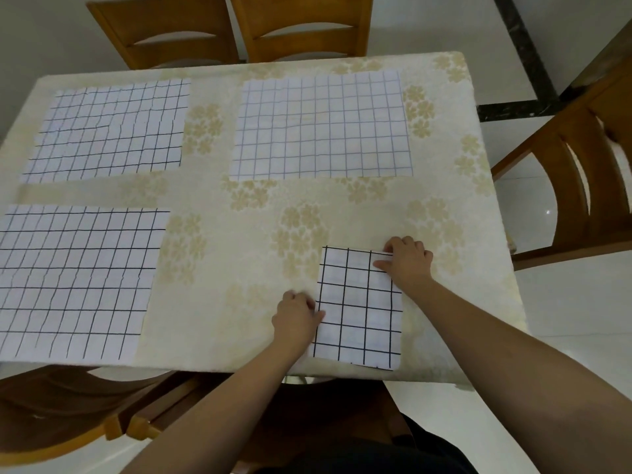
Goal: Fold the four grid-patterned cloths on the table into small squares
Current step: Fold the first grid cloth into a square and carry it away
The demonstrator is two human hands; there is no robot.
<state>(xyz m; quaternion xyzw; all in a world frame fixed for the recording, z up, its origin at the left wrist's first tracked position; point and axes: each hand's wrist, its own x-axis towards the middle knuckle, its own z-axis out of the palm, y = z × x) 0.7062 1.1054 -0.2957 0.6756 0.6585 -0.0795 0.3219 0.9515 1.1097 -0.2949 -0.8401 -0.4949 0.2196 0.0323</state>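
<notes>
White fabric crossed by thin black lines makes up the folded grid-patterned cloth [359, 307], a narrow upright rectangle a few squares wide lying at the near right of the table, its bottom edge reaching the table's front lip and its lower right corner slightly rounded. The left hand [297, 316] rests at the cloth's left edge about halfway up, fingers curled and the thumb tip meeting the fabric; whether it pinches the edge or only presses it cannot be told. The right hand [407, 261] sits on the top right corner, fingers bent down over the far edge and thumb laid across the top layer, gripping that corner. Three more white black-grid cloths lie spread flat and unfolded: the near-left cloth [77, 282] running off the left side of the view and close to the front edge, the far-left cloth [109, 130] slightly rippled, and the far-right cloth [321, 126] near the back edge. All lie on a cream tablecloth with pale gold flower clusters [239, 241], which shows a broad bare band between the left and right cloths and a strip beside the folded one to the right. Brown wooden chairs [581, 186] stand at the far side, the right side and the near side.
</notes>
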